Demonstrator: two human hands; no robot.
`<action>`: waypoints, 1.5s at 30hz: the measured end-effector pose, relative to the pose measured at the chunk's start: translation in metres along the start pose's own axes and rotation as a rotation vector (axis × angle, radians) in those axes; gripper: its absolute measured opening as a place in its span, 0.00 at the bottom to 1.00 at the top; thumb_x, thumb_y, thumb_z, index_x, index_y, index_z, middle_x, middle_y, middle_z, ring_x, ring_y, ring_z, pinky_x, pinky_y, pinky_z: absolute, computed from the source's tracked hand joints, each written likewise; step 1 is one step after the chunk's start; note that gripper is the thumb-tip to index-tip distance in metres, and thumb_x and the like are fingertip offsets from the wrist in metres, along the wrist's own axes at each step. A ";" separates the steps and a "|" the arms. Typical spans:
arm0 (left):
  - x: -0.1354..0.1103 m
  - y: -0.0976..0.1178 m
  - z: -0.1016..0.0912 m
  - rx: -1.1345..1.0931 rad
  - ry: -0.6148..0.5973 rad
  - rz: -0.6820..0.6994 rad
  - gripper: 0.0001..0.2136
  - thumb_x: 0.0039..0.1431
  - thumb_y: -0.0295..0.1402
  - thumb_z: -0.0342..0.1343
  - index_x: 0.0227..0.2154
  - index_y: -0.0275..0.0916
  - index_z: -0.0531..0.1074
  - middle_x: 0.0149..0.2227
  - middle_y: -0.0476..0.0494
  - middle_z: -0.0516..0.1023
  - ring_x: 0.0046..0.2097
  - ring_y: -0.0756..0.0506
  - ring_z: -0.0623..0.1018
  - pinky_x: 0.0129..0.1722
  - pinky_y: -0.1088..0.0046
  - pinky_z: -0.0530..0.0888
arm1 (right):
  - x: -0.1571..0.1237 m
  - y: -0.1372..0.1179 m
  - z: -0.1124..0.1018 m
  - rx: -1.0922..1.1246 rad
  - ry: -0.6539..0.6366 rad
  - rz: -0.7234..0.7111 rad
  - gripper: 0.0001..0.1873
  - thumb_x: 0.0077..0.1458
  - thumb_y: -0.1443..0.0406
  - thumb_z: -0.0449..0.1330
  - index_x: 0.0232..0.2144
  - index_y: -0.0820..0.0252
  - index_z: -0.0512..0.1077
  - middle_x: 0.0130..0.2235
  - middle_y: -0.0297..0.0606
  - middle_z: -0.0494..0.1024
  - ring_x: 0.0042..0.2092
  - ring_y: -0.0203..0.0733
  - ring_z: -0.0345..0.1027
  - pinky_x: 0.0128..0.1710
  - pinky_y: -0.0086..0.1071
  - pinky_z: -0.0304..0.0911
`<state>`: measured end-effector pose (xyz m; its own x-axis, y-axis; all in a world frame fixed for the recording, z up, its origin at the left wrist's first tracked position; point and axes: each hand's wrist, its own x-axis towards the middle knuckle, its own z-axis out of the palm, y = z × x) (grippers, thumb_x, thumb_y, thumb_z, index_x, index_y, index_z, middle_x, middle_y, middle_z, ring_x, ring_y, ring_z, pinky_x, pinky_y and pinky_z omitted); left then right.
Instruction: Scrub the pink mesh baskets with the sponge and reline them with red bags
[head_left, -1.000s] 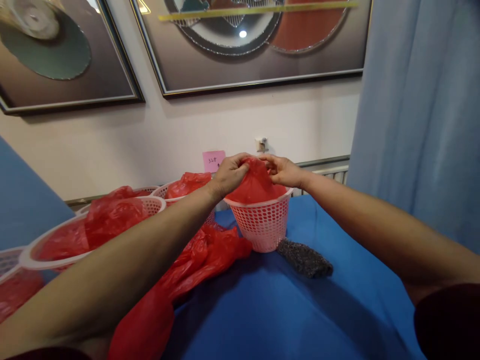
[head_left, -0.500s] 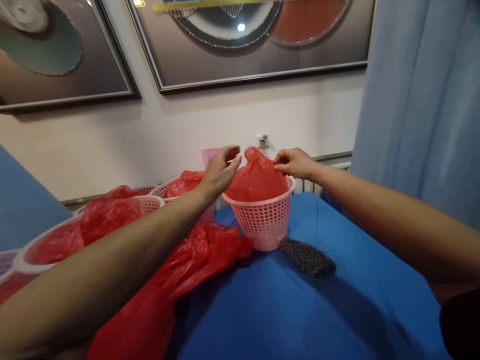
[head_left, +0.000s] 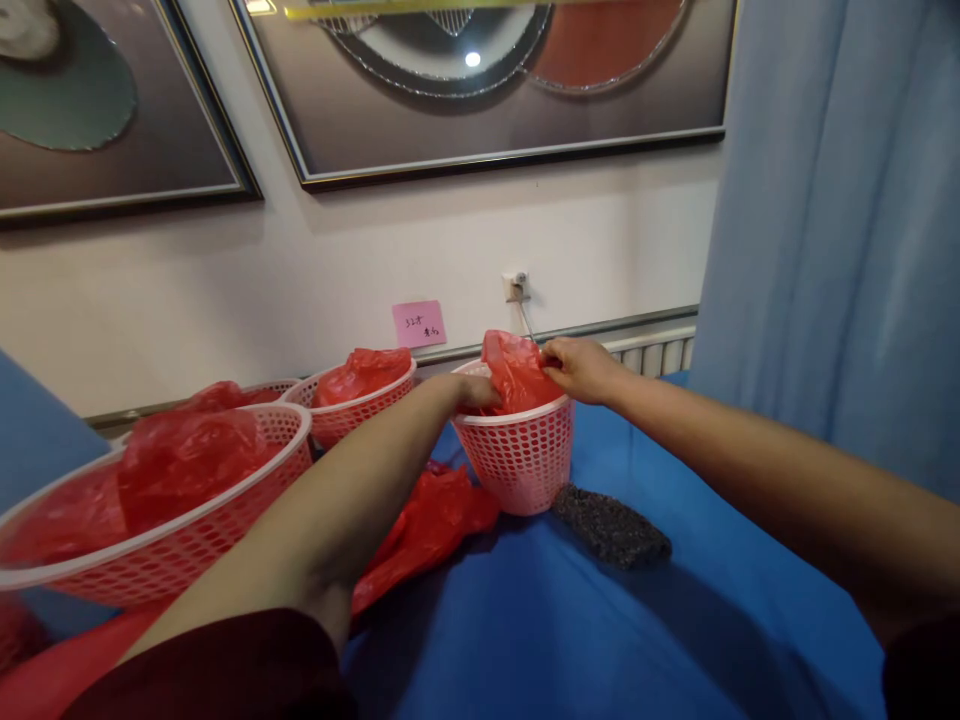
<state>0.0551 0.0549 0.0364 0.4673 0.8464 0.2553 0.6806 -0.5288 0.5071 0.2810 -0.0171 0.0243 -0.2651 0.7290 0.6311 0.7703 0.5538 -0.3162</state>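
A red plastic bag (head_left: 517,362) stands bunched up out of a white perforated plastic basket (head_left: 519,455) on the blue-covered table. My left hand (head_left: 478,393) reaches over the near left rim into the basket, against the bag; its fingers are hidden. At the right rim my right hand (head_left: 579,368) pinches the bag's edge with closed fingers. Touching the basket's foot on the right lies a dark grey, rough-textured bundle (head_left: 613,526), whose kind I cannot make out. More red plastic bags (head_left: 435,520) lie spread on the table to the left, partly under my left forearm.
On the left stand more perforated baskets, a large one (head_left: 225,505) and one behind (head_left: 367,410), holding red bags. A pink note (head_left: 420,323) and a socket (head_left: 517,287) are on the wall. A blue curtain (head_left: 817,250) hangs at right.
My left hand has gone down from above the basket into it. My right hand has lowered with the bag's edge, and the bag stands lower. The view has shifted slightly.
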 end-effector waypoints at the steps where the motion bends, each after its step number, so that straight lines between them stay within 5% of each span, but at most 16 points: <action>1: 0.005 -0.002 -0.005 0.011 0.008 -0.030 0.08 0.39 0.25 0.68 0.26 0.38 0.79 0.27 0.42 0.84 0.36 0.36 0.83 0.40 0.63 0.78 | -0.005 0.002 0.002 -0.013 -0.004 -0.012 0.05 0.55 0.71 0.60 0.32 0.57 0.74 0.36 0.37 0.80 0.37 0.43 0.71 0.36 0.33 0.58; 5: 0.015 -0.002 -0.026 0.006 0.140 -0.070 0.29 0.40 0.19 0.66 0.51 0.34 0.77 0.54 0.27 0.81 0.55 0.33 0.80 0.53 0.61 0.75 | -0.024 0.012 0.009 -0.021 0.038 -0.085 0.06 0.57 0.71 0.58 0.34 0.57 0.73 0.36 0.38 0.79 0.38 0.43 0.71 0.38 0.33 0.60; 8: 0.013 0.008 -0.023 -0.062 0.160 -0.044 0.38 0.45 0.19 0.67 0.63 0.38 0.68 0.63 0.26 0.72 0.51 0.37 0.82 0.48 0.62 0.78 | -0.030 0.015 0.014 0.014 0.085 -0.156 0.06 0.57 0.73 0.58 0.34 0.57 0.72 0.36 0.37 0.78 0.38 0.42 0.71 0.40 0.32 0.62; 13: 0.012 0.032 -0.008 -0.132 0.129 0.013 0.02 0.61 0.24 0.60 0.36 0.33 0.78 0.37 0.35 0.83 0.34 0.44 0.83 0.38 0.63 0.81 | -0.034 0.018 0.013 -0.007 0.124 -0.260 0.07 0.59 0.72 0.57 0.37 0.57 0.72 0.37 0.37 0.78 0.38 0.42 0.71 0.40 0.33 0.63; 16: 0.003 0.031 -0.026 -0.094 0.316 0.093 0.06 0.63 0.22 0.54 0.35 0.35 0.75 0.44 0.35 0.83 0.46 0.42 0.82 0.52 0.59 0.79 | -0.037 0.026 0.011 -0.059 0.176 -0.194 0.08 0.61 0.72 0.56 0.38 0.57 0.73 0.37 0.38 0.78 0.39 0.43 0.72 0.40 0.34 0.63; 18: -0.015 0.018 -0.046 0.105 0.449 0.264 0.08 0.62 0.22 0.53 0.38 0.37 0.75 0.55 0.35 0.78 0.57 0.41 0.77 0.60 0.56 0.74 | -0.040 0.033 0.012 -0.084 0.221 -0.151 0.07 0.61 0.71 0.56 0.38 0.57 0.73 0.37 0.39 0.78 0.40 0.44 0.72 0.41 0.34 0.64; 20: -0.041 0.000 -0.063 0.429 0.345 0.428 0.08 0.63 0.25 0.52 0.39 0.37 0.76 0.59 0.34 0.76 0.60 0.39 0.75 0.63 0.53 0.71 | -0.043 0.037 0.016 -0.106 0.233 -0.151 0.06 0.61 0.72 0.57 0.37 0.57 0.73 0.37 0.39 0.78 0.40 0.45 0.72 0.42 0.35 0.64; 23: -0.084 -0.019 -0.072 0.618 0.095 0.467 0.08 0.62 0.27 0.52 0.37 0.38 0.77 0.54 0.36 0.79 0.55 0.39 0.78 0.58 0.56 0.76 | -0.049 0.035 0.022 -0.144 0.220 -0.215 0.06 0.61 0.72 0.57 0.37 0.58 0.73 0.38 0.40 0.78 0.41 0.45 0.72 0.43 0.36 0.63; 27: -0.111 -0.008 -0.067 0.568 0.248 0.465 0.06 0.63 0.30 0.53 0.37 0.37 0.74 0.58 0.33 0.76 0.60 0.37 0.75 0.62 0.53 0.72 | -0.053 0.030 0.023 -0.129 0.287 -0.295 0.07 0.63 0.71 0.56 0.38 0.58 0.73 0.38 0.40 0.79 0.40 0.45 0.72 0.43 0.37 0.63; 31: -0.087 0.024 -0.061 0.475 0.276 0.469 0.22 0.60 0.37 0.62 0.56 0.38 0.69 0.65 0.31 0.71 0.66 0.35 0.70 0.66 0.51 0.66 | -0.048 0.027 0.017 -0.059 0.339 -0.269 0.06 0.65 0.68 0.56 0.36 0.58 0.73 0.34 0.39 0.78 0.36 0.44 0.72 0.40 0.36 0.64; 36: -0.032 0.047 -0.042 0.542 -0.075 0.312 0.42 0.52 0.41 0.71 0.67 0.41 0.60 0.58 0.34 0.78 0.59 0.35 0.77 0.57 0.60 0.72 | -0.044 0.023 0.011 -0.023 0.343 -0.257 0.06 0.64 0.67 0.56 0.36 0.58 0.74 0.34 0.38 0.78 0.35 0.43 0.72 0.38 0.35 0.64; 40: -0.011 0.048 -0.016 0.828 -0.356 0.162 0.20 0.54 0.35 0.67 0.50 0.35 0.78 0.45 0.33 0.84 0.46 0.35 0.82 0.46 0.63 0.75 | -0.043 0.021 0.014 -0.083 0.242 -0.229 0.06 0.61 0.70 0.57 0.36 0.58 0.74 0.34 0.38 0.79 0.36 0.43 0.72 0.39 0.35 0.63; 42: -0.009 0.046 -0.006 0.876 -0.390 0.163 0.09 0.58 0.30 0.61 0.39 0.33 0.81 0.40 0.33 0.85 0.42 0.35 0.82 0.45 0.62 0.74 | -0.042 0.020 0.017 -0.122 0.164 -0.225 0.06 0.60 0.72 0.58 0.35 0.58 0.74 0.34 0.37 0.79 0.36 0.44 0.72 0.39 0.35 0.62; 45: -0.012 0.043 -0.005 0.864 -0.383 0.195 0.07 0.56 0.27 0.61 0.37 0.33 0.81 0.36 0.35 0.84 0.38 0.38 0.81 0.43 0.64 0.74 | -0.041 0.017 0.018 -0.160 0.130 -0.242 0.06 0.61 0.72 0.58 0.36 0.58 0.74 0.36 0.37 0.79 0.39 0.44 0.72 0.41 0.36 0.62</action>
<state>0.0760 0.0221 0.0596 0.6641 0.7419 -0.0924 0.6806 -0.6510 -0.3360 0.2948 -0.0309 -0.0196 -0.3831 0.5203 0.7632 0.7782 0.6270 -0.0369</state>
